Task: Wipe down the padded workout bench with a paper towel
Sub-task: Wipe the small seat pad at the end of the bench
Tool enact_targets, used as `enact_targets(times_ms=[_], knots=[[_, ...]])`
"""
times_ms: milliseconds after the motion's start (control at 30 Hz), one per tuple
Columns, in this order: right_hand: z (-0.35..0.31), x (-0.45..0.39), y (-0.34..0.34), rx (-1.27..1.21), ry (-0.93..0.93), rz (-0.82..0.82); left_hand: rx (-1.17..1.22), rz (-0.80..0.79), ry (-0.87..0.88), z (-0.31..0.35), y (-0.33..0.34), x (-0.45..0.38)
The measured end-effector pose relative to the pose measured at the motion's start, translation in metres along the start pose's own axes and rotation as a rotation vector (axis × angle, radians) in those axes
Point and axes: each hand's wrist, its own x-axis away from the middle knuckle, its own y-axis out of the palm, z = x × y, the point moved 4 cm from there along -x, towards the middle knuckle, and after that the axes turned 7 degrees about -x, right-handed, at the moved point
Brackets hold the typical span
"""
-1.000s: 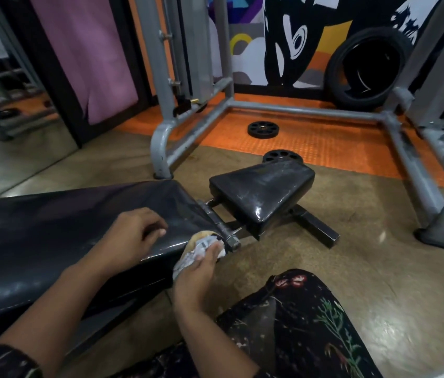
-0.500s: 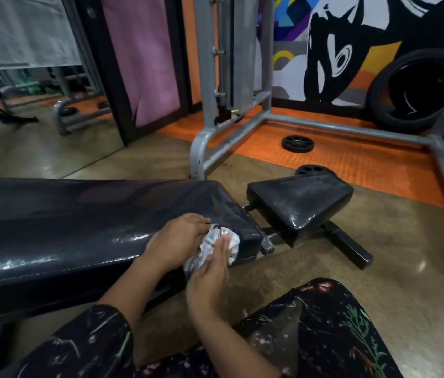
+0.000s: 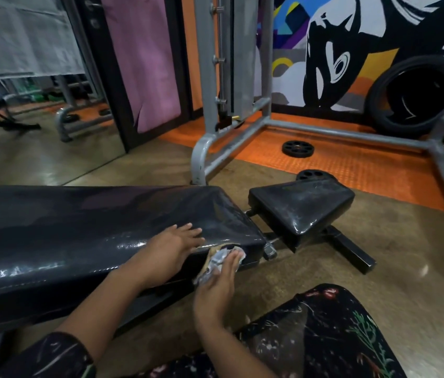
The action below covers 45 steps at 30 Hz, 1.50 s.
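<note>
Long black padded bench pad (image 3: 73,230) runs from the left edge toward centre, glossy top, its right end stopping just short of the separate black seat pad (image 3: 301,207), which tilts down toward the camera on the same frame. Left hand (image 3: 173,245) lies flat, palm down, fingers spread and extended on the bench pad's top near its near-right corner, holding nothing. Right hand (image 3: 219,279) is mostly open, fingers straight, pressing a crumpled paper towel (image 3: 216,261) against the near side face of the bench pad just below that corner; thumb grip on the towel possibly there, can't tell. Towel looks grey-white with a tan patch at its top edge. Floral-print knee (image 3: 324,331) at lower right. Behind: grey steel rack frame (image 3: 242,143), small weight plate (image 3: 298,149) on orange matting, tyre (image 3: 417,96) against the mural wall.
</note>
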Motion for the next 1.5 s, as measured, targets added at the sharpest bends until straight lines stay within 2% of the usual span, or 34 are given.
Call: enact_targets(times_ms=[67,133,267,333,367,433,533,567,700,767,867,933,1033,1167,1233,1333,1433,1500], knots=[[0.0,-0.013,-0.003,-0.021,0.065,0.047,0.181,0.106,-0.093,-0.009,-0.017,0.008],[-0.006,-0.013,0.003,-0.002,0.082,0.027,0.244,0.224,-0.172,-0.018,-0.032,0.021],[-0.026,0.04,0.022,-0.008,-0.175,-0.253,0.254,0.282,-0.215,-0.025,-0.035,0.041],[-0.016,0.055,0.018,0.099,-0.332,-0.355,0.244,0.281,-0.208,-0.023,-0.031,0.045],[-0.008,0.051,0.015,0.141,-0.351,-0.374,0.241,0.286,-0.204,-0.023,-0.029,0.045],[-0.005,0.036,0.009,0.121,-0.299,-0.334,0.24,0.3,-0.201,-0.022,-0.028,0.046],[-0.013,0.027,0.014,0.06,-0.261,-0.157,0.238,0.312,-0.203,-0.02,-0.03,0.045],[-0.019,0.032,0.022,0.07,-0.311,-0.19,0.252,0.313,-0.211,-0.02,-0.031,0.044],[-0.02,0.062,0.04,0.207,-0.734,-0.548,0.294,0.304,-0.277,-0.021,-0.037,0.046],[-0.014,0.04,0.027,0.273,-0.897,-0.682,0.308,0.294,-0.279,-0.02,-0.037,0.047],[-0.007,-0.001,0.003,0.48,-1.295,-0.809,0.336,0.289,-0.293,-0.019,-0.038,0.048],[-0.016,-0.017,0.0,0.552,-1.364,-0.854,0.36,0.28,-0.33,-0.02,-0.038,0.047],[-0.036,0.008,0.02,0.489,-1.434,-0.847,0.416,0.268,-0.403,-0.024,-0.043,0.047],[-0.024,0.039,0.035,0.554,-1.569,-0.959,0.397,0.203,-0.379,-0.019,-0.042,0.049],[-0.027,0.024,0.025,0.596,-1.606,-0.964,0.248,0.297,-0.316,-0.013,-0.045,0.059],[-0.044,0.004,0.018,0.568,-1.641,-0.934,0.071,0.584,-0.314,0.008,-0.037,0.088],[-0.06,0.002,0.026,0.527,-1.533,-1.027,0.308,0.868,-0.611,0.048,-0.003,0.116],[-0.064,0.003,0.029,0.521,-1.511,-1.1,0.47,0.995,-0.744,0.069,0.023,0.116]])
